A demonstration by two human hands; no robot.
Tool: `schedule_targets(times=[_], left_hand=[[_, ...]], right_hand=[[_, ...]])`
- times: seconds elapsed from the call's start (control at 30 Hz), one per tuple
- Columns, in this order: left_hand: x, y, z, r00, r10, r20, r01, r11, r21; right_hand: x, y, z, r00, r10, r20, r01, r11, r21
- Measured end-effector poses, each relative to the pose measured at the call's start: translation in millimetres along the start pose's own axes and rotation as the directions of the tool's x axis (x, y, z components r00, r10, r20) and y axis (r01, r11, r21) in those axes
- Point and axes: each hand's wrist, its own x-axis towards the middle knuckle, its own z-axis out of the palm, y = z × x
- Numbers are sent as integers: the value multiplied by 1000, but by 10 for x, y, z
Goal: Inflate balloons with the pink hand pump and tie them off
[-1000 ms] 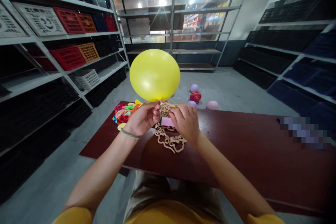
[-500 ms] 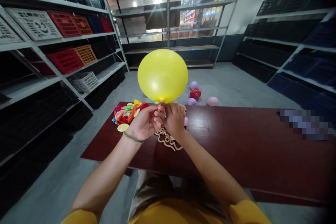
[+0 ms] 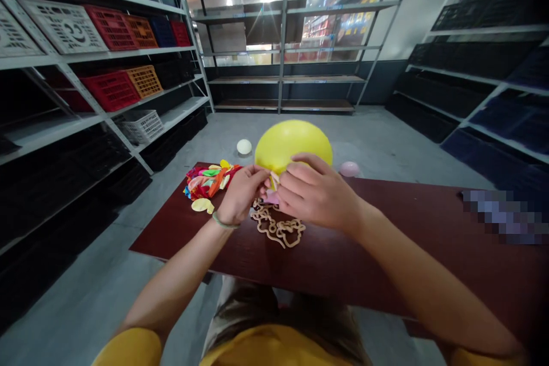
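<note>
A blown-up yellow balloon [image 3: 295, 140] sits just beyond my hands over the far side of the table. My left hand [image 3: 243, 191] is closed, thumb and forefinger pinching at the balloon's neck. My right hand [image 3: 321, 197] is curled beside it with the fingers closed at the same neck; its back hides part of the balloon and the exact grip. A pale strip shows between the two hands. Beneath them a tangled tan cord [image 3: 274, 227] lies on the table, with something pink [image 3: 271, 197] partly hidden behind the fingers.
Left on the dark red table [image 3: 171, 234] is a heap of limp coloured balloons [image 3: 212, 182], with a flat pale yellow one [image 3: 201, 205] nearer me. A white balloon [image 3: 244, 147] and a pink balloon [image 3: 349, 169] rest on the floor behind. Shelves with crates [image 3: 111, 88] stand left.
The yellow balloon has dropped lower and shifted right in view. My right hand has turned and moved right, its back now facing me, while my left hand stays near its place.
</note>
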Motion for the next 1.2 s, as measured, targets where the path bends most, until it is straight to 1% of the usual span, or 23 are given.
schedule_targets(times=[0.03, 0.07, 0.13, 0.17, 0.23, 0.3, 0.33, 0.4, 0.47, 0.57, 0.63, 0.73, 0.8, 0.9, 0.97, 1.07, 1.2], left_hand=[[-4, -16, 24, 998, 64, -7, -64, 996, 63], [-10, -27, 39, 992, 126, -13, -124, 986, 109], [-32, -41, 45, 978, 209, -12, -205, 968, 146], [-47, -46, 39, 975, 223, -3, -220, 965, 142], [-84, -57, 19, 978, 210, 19, -211, 972, 103], [-125, -63, -3, 982, 177, 59, -180, 983, 45], [-144, -61, -14, 983, 160, 88, -162, 987, 20], [-177, -47, -41, 981, 110, 157, -109, 994, -18], [-198, -22, -75, 973, 16, 231, -10, 1000, -28], [-211, 13, -119, 936, -149, 320, 163, 987, -18], [-219, 26, -125, 921, -198, 335, 223, 974, -37], [-243, 35, -98, 929, -205, 307, 248, 963, -107], [-260, 37, -79, 930, -206, 303, 253, 959, -125], [-263, 34, -81, 909, -250, 332, 282, 958, -50], [-248, 25, -103, 895, -287, 341, 301, 954, 14], [-217, 4, -146, 887, -309, 342, 310, 949, 55], [-209, -6, -162, 879, -318, 356, 293, 948, 124]], right_hand=[[66, 61, -27, 1000, 15, 1, -15, 999, 43], [107, 120, -32, 998, 63, 4, -63, 994, 95], [110, 220, 2, 980, 200, 10, -197, 957, 214], [78, 256, 31, 964, 267, 6, -259, 926, 276], [-19, 296, 89, 927, 376, -18, -341, 859, 382], [-118, 299, 131, 900, 433, -47, -375, 825, 422], [-158, 290, 144, 895, 440, -69, -376, 830, 412], [-217, 265, 156, 900, 422, -106, -362, 862, 356], [-258, 244, 162, 912, 389, -130, -339, 893, 297], [-316, 236, 179, 922, 368, -121, -331, 910, 249], [-357, 238, 200, 924, 364, -116, -332, 914, 232], [-405, 227, 234, 921, 372, -117, -339, 912, 229], [-417, 209, 244, 918, 380, -112, -346, 907, 239], [-402, 189, 222, 910, 406, -83, -365, 881, 301], [-385, 197, 182, 905, 424, -34, -380, 843, 381], [-364, 231, 101, 908, 415, 64, -388, 772, 504], [-292, 250, 7, 910, 369, 188, -407, 711, 573]])
